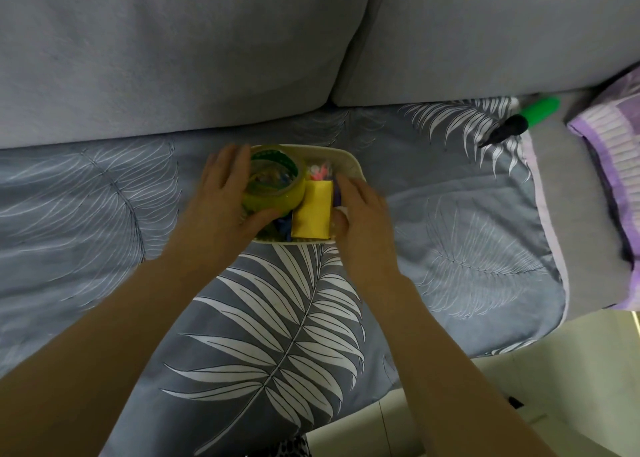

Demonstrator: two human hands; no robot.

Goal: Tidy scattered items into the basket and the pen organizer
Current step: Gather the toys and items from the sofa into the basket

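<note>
My left hand lies against the left side of the basket, fingers straight along the roll of yellow tape and thumb reaching under it toward the near rim; I press rather than clutch. My right hand rests on the basket's right side, fingers loose and flat over the rim, thumb tucked toward the yellow box without pinching it. The basket sits on the leaf-patterned cover of the sofa seat, just in front of the grey back cushions. Inside it, the tape roll fills the left half, the yellow box lies beside it, and small pink and white bits show at the far end (too blurred to name). Well off to the right, a green-and-black marker lies near a purple pillow.
</note>
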